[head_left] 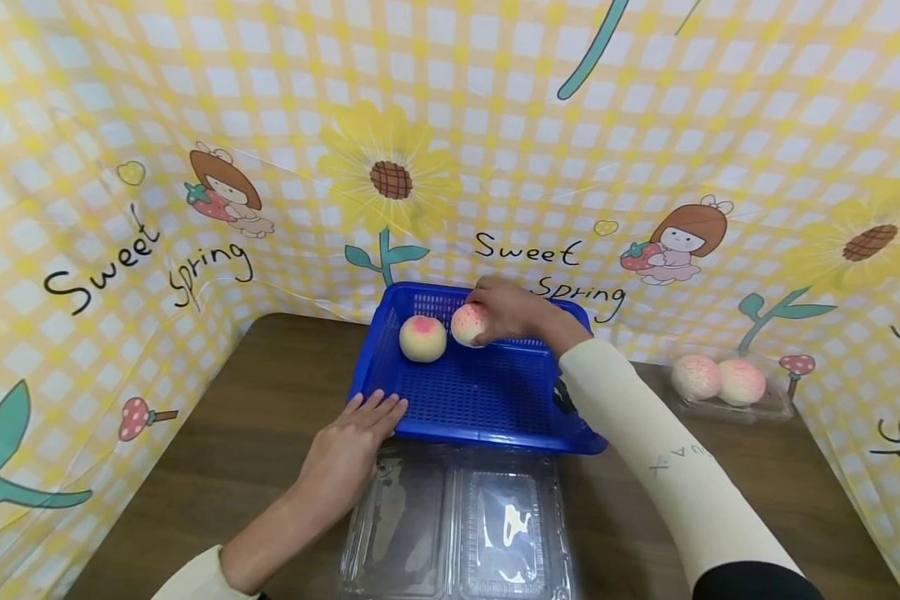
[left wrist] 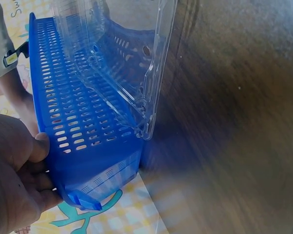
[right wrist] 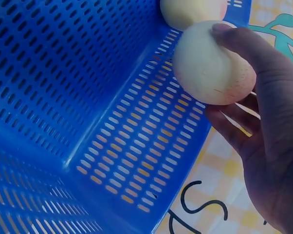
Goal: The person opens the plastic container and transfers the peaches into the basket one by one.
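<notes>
My right hand (head_left: 512, 307) grips a pink-speckled peach (head_left: 468, 324) over the back part of a blue plastic basket (head_left: 487, 437); in the right wrist view the thumb lies over the peach (right wrist: 207, 66) and the fingers are below it. Just left of it, another peach (head_left: 423, 339), pink on top, sits inside the basket. My left hand (head_left: 348, 450) holds the basket's front left corner, with the thumb on the rim in the left wrist view and the other fingers over the edge. An open clear plastic clamshell box (head_left: 453, 533) lies right before the basket.
At the right end of the brown table (head_left: 285, 375), a clear plastic box (head_left: 776, 404) holds two pink-speckled peaches (head_left: 742, 382). A yellow checked cloth (head_left: 285, 167) hangs behind and along both sides of the table.
</notes>
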Demonstrator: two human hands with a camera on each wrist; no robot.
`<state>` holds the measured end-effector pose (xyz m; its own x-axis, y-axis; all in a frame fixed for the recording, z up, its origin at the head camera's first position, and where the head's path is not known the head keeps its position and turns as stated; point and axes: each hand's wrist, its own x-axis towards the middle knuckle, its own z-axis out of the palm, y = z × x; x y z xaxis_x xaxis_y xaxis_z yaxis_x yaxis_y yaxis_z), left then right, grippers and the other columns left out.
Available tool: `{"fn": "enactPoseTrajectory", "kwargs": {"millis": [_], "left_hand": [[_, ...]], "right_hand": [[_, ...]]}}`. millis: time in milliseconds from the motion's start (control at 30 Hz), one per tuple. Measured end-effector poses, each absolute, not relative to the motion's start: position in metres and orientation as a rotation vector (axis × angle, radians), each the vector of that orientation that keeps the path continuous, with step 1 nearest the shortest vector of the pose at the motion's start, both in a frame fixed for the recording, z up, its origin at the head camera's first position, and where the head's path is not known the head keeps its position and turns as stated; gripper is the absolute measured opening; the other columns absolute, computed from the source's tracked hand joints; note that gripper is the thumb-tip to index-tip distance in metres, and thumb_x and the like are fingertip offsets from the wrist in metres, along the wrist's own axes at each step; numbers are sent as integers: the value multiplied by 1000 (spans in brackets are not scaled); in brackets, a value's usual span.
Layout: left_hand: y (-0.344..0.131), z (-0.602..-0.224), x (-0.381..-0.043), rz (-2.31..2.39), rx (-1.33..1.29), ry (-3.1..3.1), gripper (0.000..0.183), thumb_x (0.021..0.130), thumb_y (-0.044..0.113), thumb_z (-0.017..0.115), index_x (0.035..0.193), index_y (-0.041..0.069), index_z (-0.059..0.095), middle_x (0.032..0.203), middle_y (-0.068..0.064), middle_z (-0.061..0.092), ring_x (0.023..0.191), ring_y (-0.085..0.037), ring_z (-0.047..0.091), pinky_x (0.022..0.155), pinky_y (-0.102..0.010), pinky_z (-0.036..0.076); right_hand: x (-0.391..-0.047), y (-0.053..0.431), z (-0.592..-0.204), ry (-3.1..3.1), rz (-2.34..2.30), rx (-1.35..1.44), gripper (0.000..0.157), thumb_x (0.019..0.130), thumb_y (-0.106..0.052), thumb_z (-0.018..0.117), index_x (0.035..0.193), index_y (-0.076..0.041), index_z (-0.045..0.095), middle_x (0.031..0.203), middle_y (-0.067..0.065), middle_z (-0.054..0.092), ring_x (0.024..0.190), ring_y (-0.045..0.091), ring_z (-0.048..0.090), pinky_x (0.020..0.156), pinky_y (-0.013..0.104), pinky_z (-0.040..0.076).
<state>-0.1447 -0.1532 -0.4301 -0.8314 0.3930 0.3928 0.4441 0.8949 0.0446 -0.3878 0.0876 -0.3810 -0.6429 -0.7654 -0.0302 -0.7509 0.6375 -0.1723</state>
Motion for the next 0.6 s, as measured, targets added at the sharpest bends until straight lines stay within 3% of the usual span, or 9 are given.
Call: {"fn": "enactPoseTrajectory", "kwargs": {"millis": [333, 600], "left_hand": [[-153, -430, -145, -219, -608, -2706, 60, 76, -14, 64, 131, 10, 61, 135, -6, 59, 128, -24, 53, 110, -42, 40], [-153, -430, -144, -210, -610, -2697, 60, 76, -14, 64, 130, 10, 61, 134, -6, 59, 128, -23, 53, 110, -42, 40]], "right_hand": [[-385, 74, -394, 2647, -69, -1238, 62, 76, -37, 79, 127, -10, 57, 120, 3, 52, 103, 16, 51, 92, 30, 47], [-381, 65, -400, 2669, 43, -1210, 67, 74, -36, 81, 129, -9, 56, 126, 6, 53, 111, 19, 52, 99, 35, 47]]}}
